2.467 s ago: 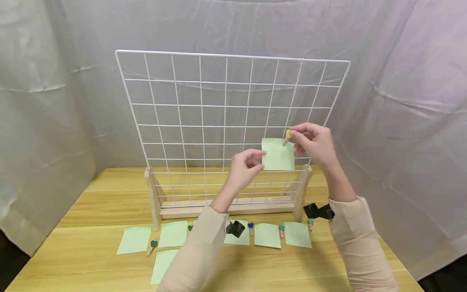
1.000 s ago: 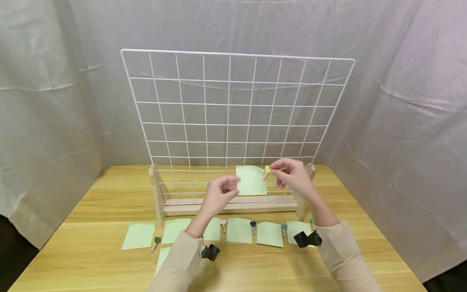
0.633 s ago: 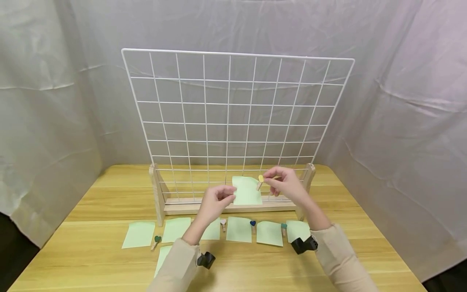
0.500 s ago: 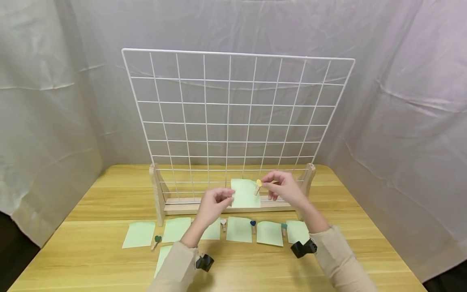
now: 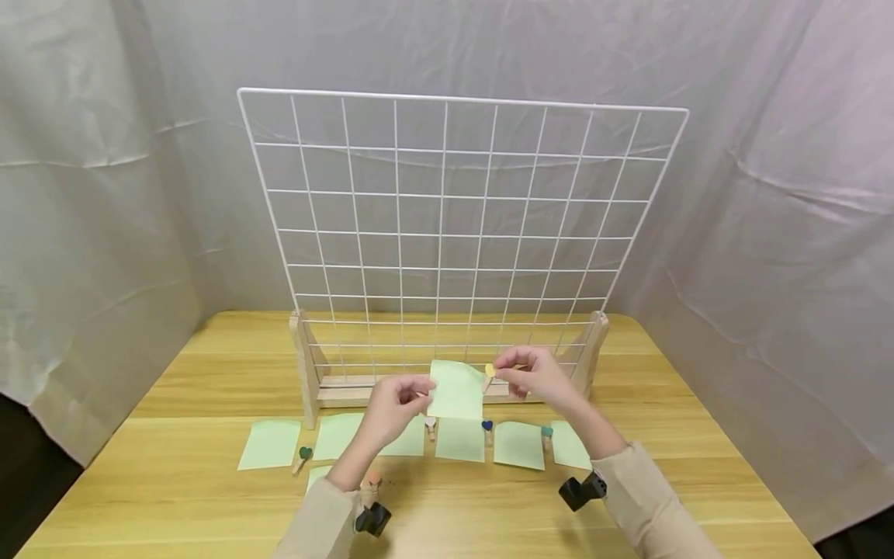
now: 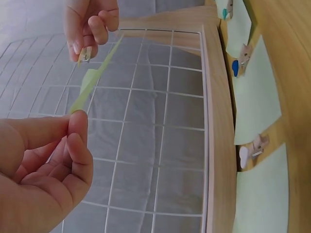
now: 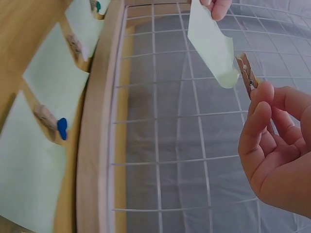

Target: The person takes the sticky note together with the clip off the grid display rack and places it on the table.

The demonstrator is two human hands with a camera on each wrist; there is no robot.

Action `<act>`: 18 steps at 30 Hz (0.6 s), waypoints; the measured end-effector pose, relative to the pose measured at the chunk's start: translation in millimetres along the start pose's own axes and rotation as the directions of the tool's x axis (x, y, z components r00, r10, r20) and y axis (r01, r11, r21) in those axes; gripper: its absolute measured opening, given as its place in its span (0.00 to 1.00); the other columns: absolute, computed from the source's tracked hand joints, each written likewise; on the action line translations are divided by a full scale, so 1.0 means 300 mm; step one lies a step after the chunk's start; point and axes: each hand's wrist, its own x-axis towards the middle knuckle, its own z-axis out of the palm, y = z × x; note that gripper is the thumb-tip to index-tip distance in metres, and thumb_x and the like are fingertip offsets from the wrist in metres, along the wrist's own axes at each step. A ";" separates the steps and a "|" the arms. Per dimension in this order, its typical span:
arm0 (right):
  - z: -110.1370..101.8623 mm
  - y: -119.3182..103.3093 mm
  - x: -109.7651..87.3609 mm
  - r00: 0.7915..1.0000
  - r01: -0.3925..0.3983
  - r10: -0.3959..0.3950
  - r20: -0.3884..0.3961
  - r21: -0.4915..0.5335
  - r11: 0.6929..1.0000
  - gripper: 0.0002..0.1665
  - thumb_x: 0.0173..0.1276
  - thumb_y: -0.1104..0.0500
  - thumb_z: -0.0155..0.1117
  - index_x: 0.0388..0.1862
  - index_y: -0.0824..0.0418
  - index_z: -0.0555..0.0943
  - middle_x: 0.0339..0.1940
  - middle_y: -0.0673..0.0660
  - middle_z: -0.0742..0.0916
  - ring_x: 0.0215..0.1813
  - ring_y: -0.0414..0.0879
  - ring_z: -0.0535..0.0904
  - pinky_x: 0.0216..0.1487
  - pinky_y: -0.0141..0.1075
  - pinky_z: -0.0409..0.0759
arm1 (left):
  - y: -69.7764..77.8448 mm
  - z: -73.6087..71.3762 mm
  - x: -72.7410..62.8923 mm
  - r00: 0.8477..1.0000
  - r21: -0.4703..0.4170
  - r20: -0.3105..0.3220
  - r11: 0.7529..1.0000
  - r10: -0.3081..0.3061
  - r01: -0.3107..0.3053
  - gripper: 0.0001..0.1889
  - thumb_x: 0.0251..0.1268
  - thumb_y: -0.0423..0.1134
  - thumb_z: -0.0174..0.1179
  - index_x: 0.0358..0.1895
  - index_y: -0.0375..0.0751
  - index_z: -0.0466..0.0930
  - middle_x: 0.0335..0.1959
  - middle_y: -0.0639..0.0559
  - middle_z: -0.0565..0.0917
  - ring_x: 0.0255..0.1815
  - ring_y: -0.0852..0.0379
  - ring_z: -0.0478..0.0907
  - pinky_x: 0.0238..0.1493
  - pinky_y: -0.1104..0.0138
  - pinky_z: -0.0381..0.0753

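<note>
My left hand [image 5: 396, 410] pinches the left edge of a pale green sticky note [image 5: 455, 392], held up before the foot of the white wire grid. My right hand [image 5: 538, 376] pinches a small wooden clothespin [image 5: 488, 378] with a yellow decoration. It stands by the note's upper right corner, which bends. In the right wrist view a narrow gap shows between the clothespin [image 7: 247, 73] and the note [image 7: 211, 43]. From the left wrist the note [image 6: 95, 77] is seen nearly edge-on, with the clothespin [image 6: 85, 55] apart from it.
Behind the hands, the wire grid [image 5: 440, 234] stands in a wooden base [image 5: 342, 397]. A row of green notes [image 5: 270, 445] lies along the table, with clothespins between them, including a dark green heart one [image 5: 303, 460] and a blue one [image 5: 487, 432]. An orange-topped clothespin [image 5: 375, 479] lies near the left wrist.
Both hands have come down and left with the note and clothespin, away from the grid's right side. The clothespin, earlier over the note's top edge, is now at its right corner.
</note>
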 end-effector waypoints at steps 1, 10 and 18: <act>0.003 0.007 -0.002 1.000 -0.009 0.009 0.008 0.004 1.000 0.14 0.68 0.68 0.58 0.45 0.81 0.76 0.21 0.45 0.81 0.19 0.36 0.75 0.23 0.26 0.76 | -0.003 -0.001 -0.003 1.000 0.005 0.004 1.000 0.001 -0.001 0.08 0.60 0.24 0.60 0.42 0.25 0.83 0.31 0.34 0.85 0.22 0.67 0.71 0.25 0.76 0.71; 0.048 0.056 -0.023 0.995 -0.072 0.072 0.072 -0.002 0.997 0.13 0.68 0.67 0.58 0.44 0.79 0.77 0.29 0.50 0.83 0.19 0.36 0.75 0.21 0.26 0.75 | -0.035 -0.008 -0.048 0.998 0.046 0.056 0.999 -0.025 0.023 0.08 0.60 0.23 0.59 0.41 0.25 0.82 0.27 0.38 0.84 0.22 0.64 0.74 0.24 0.76 0.71; 0.081 0.099 -0.040 0.988 -0.100 0.101 0.117 -0.018 0.995 0.12 0.68 0.67 0.59 0.43 0.77 0.78 0.30 0.53 0.84 0.19 0.36 0.75 0.20 0.25 0.74 | -0.069 -0.016 -0.089 0.993 0.064 0.100 0.997 -0.056 0.050 0.07 0.57 0.21 0.59 0.39 0.25 0.83 0.31 0.36 0.86 0.24 0.64 0.76 0.23 0.76 0.72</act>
